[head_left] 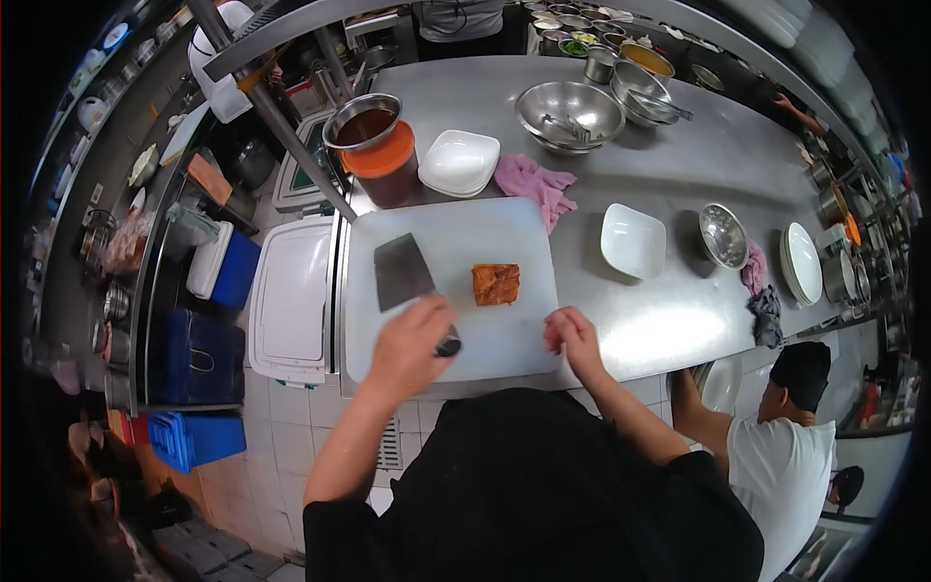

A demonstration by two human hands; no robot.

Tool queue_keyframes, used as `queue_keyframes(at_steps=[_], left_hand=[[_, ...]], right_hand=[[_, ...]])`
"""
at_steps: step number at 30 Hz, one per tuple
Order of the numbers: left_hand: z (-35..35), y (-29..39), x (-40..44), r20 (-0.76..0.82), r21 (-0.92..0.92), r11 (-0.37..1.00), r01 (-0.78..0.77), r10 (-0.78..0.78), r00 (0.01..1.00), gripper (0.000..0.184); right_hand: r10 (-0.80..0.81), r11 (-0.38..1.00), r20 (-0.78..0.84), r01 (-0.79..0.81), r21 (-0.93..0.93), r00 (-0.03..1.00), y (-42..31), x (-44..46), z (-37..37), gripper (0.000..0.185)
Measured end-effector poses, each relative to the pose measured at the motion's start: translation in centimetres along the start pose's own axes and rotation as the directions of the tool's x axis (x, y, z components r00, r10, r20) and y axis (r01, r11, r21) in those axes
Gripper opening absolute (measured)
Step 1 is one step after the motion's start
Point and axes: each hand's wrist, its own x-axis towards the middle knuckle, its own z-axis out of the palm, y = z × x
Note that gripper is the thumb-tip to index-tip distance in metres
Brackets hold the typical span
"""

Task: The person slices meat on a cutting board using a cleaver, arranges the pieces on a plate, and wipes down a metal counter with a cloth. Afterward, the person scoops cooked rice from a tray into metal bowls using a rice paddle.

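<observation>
A white cutting board (514,349) lies on the steel table. My left hand (415,341) is at the handle of a wide cleaver (402,272), whose blade points away over the board; the fingers are blurred and partly hidden. To the right of the blade sits a reddish-brown block of food (496,284), touched by neither hand. My right hand (570,335) is at the board's right edge with its fingers curled, and what they hold, if anything, cannot be made out.
White square bowls (460,163) and a pink cloth (535,186) lie behind the board. An orange-lidded container (381,170) stands back left. Rightward are a square dish (633,241) and a metal bowl (723,236). A person in white (781,466) crouches at the right.
</observation>
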Motion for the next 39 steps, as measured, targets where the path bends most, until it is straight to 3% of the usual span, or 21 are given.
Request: queue_keyframes(at_steps=[2,3,5,6,8,10,11,12,14,15,17,18,20,21,22,23,26,29,33,35,39], left_hand=[[1.6,1.9,-1.0,0.146,-0.029,0.997,0.078,-0.073,0.987,0.044],[1.4,1.6,-0.9,0.152,0.004,0.998,0.066,-0.066,0.986,0.044],[2.2,2.7,-1.1,0.132,-0.233,0.973,-0.002,0.033,0.991,0.042],[1.4,3.6,-1.0,0.151,-0.274,0.961,0.03,0.012,0.988,0.037],[-0.6,4.0,-1.0,0.124,-0.28,0.959,0.028,0.007,0.992,0.031],[-1.6,3.4,-1.5,0.094,-0.299,0.953,0.038,-0.01,0.996,0.025],[-1.9,2.8,-1.8,-0.026,-0.372,0.917,0.145,-0.167,0.986,0.019],[-2.0,2.3,-2.0,-0.132,-0.453,0.86,0.235,-0.326,0.936,0.013],[-1.3,0.8,-2.1,-0.156,-0.45,0.844,0.293,-0.398,0.904,0.012],[-0.8,0.2,-1.9,-0.181,-0.443,0.827,0.346,-0.461,0.869,0.011],[0.6,0.2,0.1,-0.199,-0.411,0.846,0.34,-0.448,0.872,0.012],[1.6,0.3,1.4,-0.221,-0.375,0.867,0.329,-0.428,0.876,0.014],[3.9,0.2,4.3,-0.234,-0.238,0.933,0.269,-0.324,0.917,0.019],[5.6,-0.5,5.6,-0.242,-0.125,0.968,0.218,-0.243,0.939,0.023],[7.5,-1.2,6.8,-0.246,-0.006,0.988,0.157,-0.154,0.957,0.026],[8.9,-1.4,7.8,-0.245,-0.016,0.988,0.151,-0.15,0.958,0.026],[11.1,-1.5,10.2,0.014,0.199,0.955,0.218,-0.225,0.974,0.033],[10.6,-1.2,10.6,0.136,0.259,0.923,0.283,-0.325,0.936,0.026],[7.5,-0.7,7.2,0.095,0.222,0.908,0.354,-0.382,0.919,0.02],[6.4,-2.0,3.4,-0.097,0.136,0.923,0.361,-0.35,0.932,0.019],[4.9,-4.4,-3.5,-0.206,0.084,0.878,0.471,-0.447,0.87,0.023]], right_hand=[[0.126,0.976,0.213,-0.16,0.147,0.969,-3.5,-0.4,3.8,0.038],[0.102,0.974,0.221,-0.142,0.175,0.97,-4.9,1.0,7.0,0.038],[0.344,0.665,0.468,-0.563,0.491,0.814,-7.7,2.0,9.9,0.034],[0.34,0.668,0.466,-0.558,0.492,0.817,-6.9,3.1,10.7,0.034],[0.362,0.788,0.519,-0.552,0.274,0.774,-4.2,5.0,11.7,0.031],[0.371,0.848,0.505,-0.506,0.159,0.78,-6.6,3.9,10.8,0.028],[0.369,0.896,0.495,-0.443,0.037,0.787,-7.8,3.3,10.3,0.025],[0.374,0.894,0.494,-0.447,0.033,0.785,-8.4,2.5,9.5,0.025],[0.198,0.979,0.369,-0.2,-0.034,0.908,-9.3,0.7,7.0,0.025],[0.205,0.978,0.369,-0.206,-0.037,0.906,-9.8,0.0,5.7,0.025],[0.113,0.953,0.101,-0.079,-0.292,0.988,-10.6,-1.1,3.1,0.028],[0.119,0.951,0.095,-0.086,-0.297,0.988,-10.2,-1.1,2.0,0.028],[-0.06,0.831,-0.055,0.019,-0.557,0.997,-8.8,-0.7,-0.1,0.031],[-0.046,0.827,-0.066,0.001,-0.563,0.997,-8.1,-0.9,-0.6,0.031],[-0.068,0.748,-0.077,0.0,-0.663,0.995,-7.6,-0.8,-0.9,0.031],[-0.095,0.659,-0.084,-0.001,-0.752,0.992,-7.5,-0.8,-1.1,0.031],[-0.031,0.669,-0.093,-0.048,-0.742,0.995,-8.2,-1.2,-1.2,0.031],[-0.031,0.653,-0.072,-0.034,-0.756,0.997,-8.0,-1.3,-1.0,0.032],[-0.027,0.634,-0.078,-0.043,-0.772,0.997,-7.8,-1.0,-1.2,0.032],[-0.019,0.644,-0.071,-0.042,-0.764,0.997,-7.4,-0.7,-1.4,0.033],[-0.074,0.627,-0.06,-0.001,-0.779,0.995,-6.7,-0.5,-1.5,0.035]])
